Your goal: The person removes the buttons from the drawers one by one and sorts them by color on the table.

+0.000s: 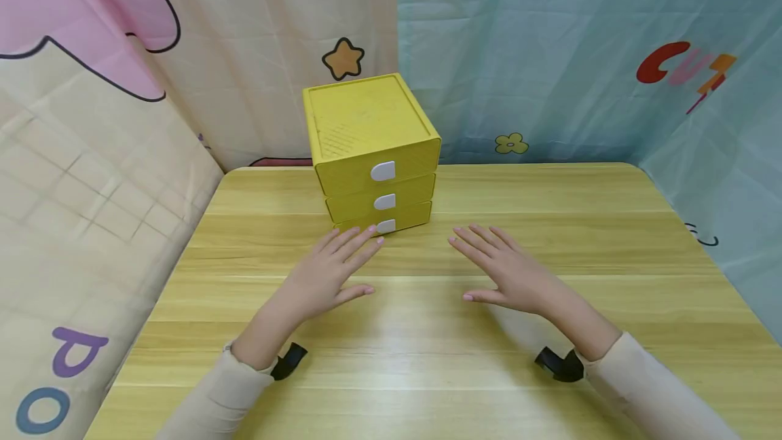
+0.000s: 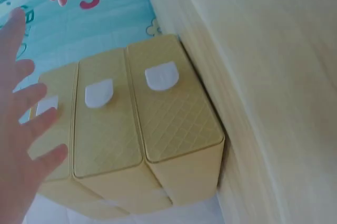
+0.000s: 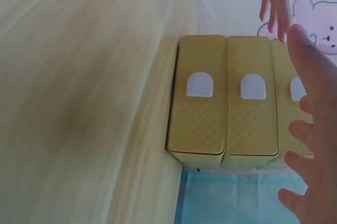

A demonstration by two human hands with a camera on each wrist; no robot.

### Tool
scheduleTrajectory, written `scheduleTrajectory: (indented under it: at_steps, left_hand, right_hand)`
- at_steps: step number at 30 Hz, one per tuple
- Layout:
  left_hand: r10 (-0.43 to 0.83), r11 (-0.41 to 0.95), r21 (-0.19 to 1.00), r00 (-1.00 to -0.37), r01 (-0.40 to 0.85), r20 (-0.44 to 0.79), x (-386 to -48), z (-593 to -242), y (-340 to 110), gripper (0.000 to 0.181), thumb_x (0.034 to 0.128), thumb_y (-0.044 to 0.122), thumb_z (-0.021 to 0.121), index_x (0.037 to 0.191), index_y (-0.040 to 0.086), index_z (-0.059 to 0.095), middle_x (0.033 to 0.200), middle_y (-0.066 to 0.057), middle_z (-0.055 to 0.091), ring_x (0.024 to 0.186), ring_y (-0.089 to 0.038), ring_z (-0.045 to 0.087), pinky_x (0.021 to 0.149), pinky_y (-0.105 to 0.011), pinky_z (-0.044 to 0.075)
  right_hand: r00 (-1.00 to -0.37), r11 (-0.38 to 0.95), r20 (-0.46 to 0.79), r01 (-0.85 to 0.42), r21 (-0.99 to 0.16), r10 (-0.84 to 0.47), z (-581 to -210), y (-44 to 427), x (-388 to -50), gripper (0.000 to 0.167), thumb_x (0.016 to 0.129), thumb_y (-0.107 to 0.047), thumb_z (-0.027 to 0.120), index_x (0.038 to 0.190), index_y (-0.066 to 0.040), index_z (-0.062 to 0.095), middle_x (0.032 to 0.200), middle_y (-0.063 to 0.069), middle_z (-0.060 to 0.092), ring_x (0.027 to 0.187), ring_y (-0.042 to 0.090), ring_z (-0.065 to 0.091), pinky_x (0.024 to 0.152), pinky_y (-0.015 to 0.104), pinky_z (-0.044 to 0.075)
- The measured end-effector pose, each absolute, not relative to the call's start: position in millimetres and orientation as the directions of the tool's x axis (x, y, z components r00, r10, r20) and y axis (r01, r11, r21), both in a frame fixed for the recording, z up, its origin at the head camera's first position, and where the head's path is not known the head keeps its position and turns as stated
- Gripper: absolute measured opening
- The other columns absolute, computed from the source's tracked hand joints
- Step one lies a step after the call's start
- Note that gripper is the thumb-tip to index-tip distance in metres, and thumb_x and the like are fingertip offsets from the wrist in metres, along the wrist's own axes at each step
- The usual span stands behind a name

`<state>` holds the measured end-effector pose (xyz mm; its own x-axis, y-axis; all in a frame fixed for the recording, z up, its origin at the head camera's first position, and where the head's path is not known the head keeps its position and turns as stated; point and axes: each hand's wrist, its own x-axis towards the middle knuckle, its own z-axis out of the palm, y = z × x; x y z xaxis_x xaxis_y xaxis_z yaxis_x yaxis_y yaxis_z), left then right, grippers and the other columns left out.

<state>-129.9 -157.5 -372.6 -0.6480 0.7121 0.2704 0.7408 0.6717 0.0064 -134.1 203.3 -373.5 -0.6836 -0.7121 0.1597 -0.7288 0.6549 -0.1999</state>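
Observation:
A yellow three-drawer box [image 1: 366,117] with white tabs stands on the wooden table [image 1: 415,338], its drawers all closed. My left hand [image 1: 326,277] is held in the air in front of the box's lower left, fingers spread and straight; in the head view its fingertips overlap the bottom drawer. To the right, my right hand [image 1: 510,273] hovers with straight, spread fingers, apart from the box. Neither hand holds anything. The left wrist view shows the drawer fronts [image 2: 176,118] beside the left hand [image 2: 21,124]. In the right wrist view the right hand [image 3: 318,129] partly hides the top drawer.
Printed curtains [image 1: 519,53] hang behind the table and along both sides. The box stands near the table's back edge, left of its middle. Black straps [image 1: 290,360] show at both wrists, by the light sleeves [image 1: 647,386].

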Motion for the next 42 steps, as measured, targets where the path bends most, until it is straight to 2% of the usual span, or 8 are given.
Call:
scheduleTrajectory:
  at_steps: [4, 8, 13, 20, 24, 28, 35, 42]
  left_hand:
    - [0.674, 0.638, 0.013, -0.567, 0.77, 0.472, -138, -371, -166, 0.081, 0.1094, 0.059, 0.018, 0.151, -0.002, 0.051, 0.154, -0.025, 0.053, 0.136, -0.045, 0.056, 0.112, -0.06, 0.049]
    - [0.566, 0.645, 0.01, -0.486, 0.764, 0.666, -147, -368, -173, 0.074, 0.1123, 0.053, 0.027, 0.143, -0.009, 0.053, 0.143, -0.03, 0.059, 0.125, -0.048, 0.061, 0.101, -0.061, 0.055]
    - [0.351, 0.708, 0.167, -0.547, 0.686, 0.76, -156, -360, -178, 0.076, 0.1117, 0.057, 0.031, 0.143, -0.01, 0.049, 0.143, -0.032, 0.056, 0.127, -0.051, 0.057, 0.102, -0.065, 0.051]
    - [0.14, 0.581, 0.546, -0.736, 0.603, 0.663, -173, -343, -177, 0.087, 0.108, 0.063, 0.04, 0.153, -0.012, 0.038, 0.158, -0.034, 0.039, 0.145, -0.052, 0.039, 0.118, -0.067, 0.038]
    - [0.072, 0.464, 0.715, -0.827, 0.522, 0.557, -183, -337, -175, 0.07, 0.1114, 0.039, 0.052, 0.159, -0.008, 0.032, 0.161, -0.03, 0.034, 0.147, -0.046, 0.038, 0.119, -0.064, 0.04]
    - [0.024, 0.361, 0.842, -0.906, 0.401, 0.422, -194, -329, -176, 0.059, 0.1119, 0.019, 0.051, 0.162, -0.003, 0.03, 0.165, -0.024, 0.03, 0.154, -0.039, 0.032, 0.125, -0.06, 0.035]
    - [0.017, 0.176, 0.957, -0.973, 0.228, 0.229, -207, -318, -176, 0.057, 0.115, 0.022, 0.04, 0.166, 0.001, 0.025, 0.168, -0.022, 0.032, 0.156, -0.032, 0.033, 0.129, -0.051, 0.03]
    - [0.038, 0.099, 0.977, -0.982, 0.189, 0.186, -210, -317, -176, 0.056, 0.1149, 0.02, 0.038, 0.167, 0.003, 0.024, 0.167, -0.022, 0.036, 0.151, -0.034, 0.04, 0.129, -0.05, 0.031]
  right_hand:
    - [-0.688, 0.647, 0.187, -0.725, -0.238, -0.702, -367, 194, -141, 0.086, 0.095, -0.035, 0.078, 0.162, -0.002, 0.035, 0.166, 0.022, 0.04, 0.152, 0.046, 0.038, 0.123, 0.066, 0.03]
    - [-0.707, 0.646, 0.207, -0.704, -0.294, -0.676, -361, 182, -149, 0.084, 0.096, -0.031, 0.078, 0.162, -0.001, 0.036, 0.164, 0.022, 0.043, 0.15, 0.044, 0.042, 0.122, 0.066, 0.034]
    - [-0.742, 0.631, 0.218, -0.659, -0.41, -0.633, -353, 163, -164, 0.079, 0.098, -0.026, 0.077, 0.16, 0.002, 0.037, 0.162, 0.023, 0.046, 0.147, 0.044, 0.046, 0.121, 0.063, 0.039]
    - [-0.786, 0.582, 0.227, -0.588, -0.562, -0.575, -340, 135, -184, 0.072, 0.101, -0.02, 0.073, 0.158, 0.005, 0.037, 0.161, 0.025, 0.045, 0.149, 0.044, 0.045, 0.124, 0.059, 0.037]
    - [-0.81, 0.527, 0.237, -0.541, -0.655, -0.537, -336, 122, -195, 0.068, 0.102, -0.016, 0.071, 0.157, 0.005, 0.038, 0.159, 0.025, 0.047, 0.146, 0.044, 0.048, 0.123, 0.058, 0.039]
    - [-0.825, 0.464, 0.262, -0.512, -0.723, -0.501, -336, 113, -204, 0.062, 0.103, -0.011, 0.068, 0.156, 0.007, 0.039, 0.156, 0.027, 0.05, 0.143, 0.044, 0.05, 0.121, 0.056, 0.041]
    - [-0.851, 0.358, 0.296, -0.464, -0.81, -0.435, -338, 98, -220, 0.055, 0.104, -0.005, 0.065, 0.152, 0.01, 0.043, 0.149, 0.028, 0.054, 0.139, 0.041, 0.054, 0.12, 0.05, 0.045]
    - [-0.893, 0.279, 0.28, -0.386, -0.879, -0.354, -335, 84, -226, 0.042, 0.104, -0.002, 0.063, 0.142, 0.012, 0.053, 0.136, 0.029, 0.063, 0.126, 0.04, 0.062, 0.112, 0.047, 0.052]
